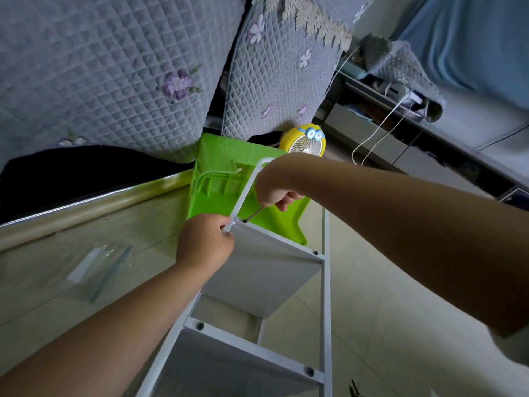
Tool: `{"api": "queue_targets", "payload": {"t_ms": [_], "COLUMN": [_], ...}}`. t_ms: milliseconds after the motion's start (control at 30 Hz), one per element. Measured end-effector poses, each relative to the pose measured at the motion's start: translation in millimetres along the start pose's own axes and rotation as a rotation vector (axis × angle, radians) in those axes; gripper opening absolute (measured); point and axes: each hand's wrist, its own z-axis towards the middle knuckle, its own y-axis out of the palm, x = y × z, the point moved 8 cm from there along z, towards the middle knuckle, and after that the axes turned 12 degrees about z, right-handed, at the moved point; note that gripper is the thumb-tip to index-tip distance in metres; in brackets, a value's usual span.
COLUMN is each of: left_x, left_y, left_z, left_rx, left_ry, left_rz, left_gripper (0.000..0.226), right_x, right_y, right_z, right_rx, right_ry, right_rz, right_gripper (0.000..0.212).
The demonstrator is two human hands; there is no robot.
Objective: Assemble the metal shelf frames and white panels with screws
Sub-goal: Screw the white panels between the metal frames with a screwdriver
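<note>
A white metal shelf frame (325, 282) stands in front of me with two white panels fixed between its rails. My left hand (204, 242) grips the left rail at the corner of the upper white panel (263, 279). My right hand (274, 190) is closed on a thin hex key (253, 214), whose tip sits in a dark screw (245, 221) at that panel's top left corner. Other dark screws show on the panel's right end (315, 253) and on the lower panel (199, 326). The lower white panel (229, 365) sits near the bottom of the view.
A green plastic stool (217, 181) lies behind the frame. A yellow desk fan (305, 141) stands beyond it. A clear plastic bag (98, 266) lies on the floor at left. Quilted grey sofa cushions (114, 67) fill the top; a low cabinet with white cables (380, 133) is at right.
</note>
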Motion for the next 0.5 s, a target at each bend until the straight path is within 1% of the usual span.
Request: {"api": "queue_targets", "payload": {"t_ms": [67, 167, 233, 300, 400, 467, 500], "left_x": [0.4, 2.6, 5.9, 8.1, 13.1, 20.4, 25.8], "left_y": [1.1, -0.8, -3.7, -6.5, -12.2, -18.7, -21.1], "left_z": [0.5, 1.3, -0.3, -2.6, -5.5, -9.2, -11.0], "left_rx": [-0.008, -0.010, -0.014, -0.006, 0.008, 0.035, 0.046], "left_ry": [0.028, 0.048, 0.059, 0.060, 0.044, 0.071, 0.106], "left_rz": [0.047, 0.104, 0.124, 0.181, 0.262, 0.331, 0.365], "left_gripper": [0.018, 0.019, 0.017, 0.010, 0.009, 0.026, 0.033], "right_x": [9.9, 25.8, 33.9, 43.5, 67.2, 87.3, 100.7], "right_y": [7.3, 21.2, 28.9, 35.4, 43.6, 51.7, 56.6], "right_z": [-1.7, -2.0, -1.6, -2.0, -6.9, -13.2, -17.6], "right_rx": [0.031, 0.076, 0.109, 0.135, 0.199, 0.307, 0.402], "right_ry": [0.003, 0.014, 0.008, -0.001, -0.007, -0.031, -0.043], "right_rz": [0.091, 0.272, 0.369, 0.448, 0.610, 0.722, 0.781], "right_gripper": [0.045, 0.048, 0.050, 0.053, 0.052, 0.049, 0.045]}}
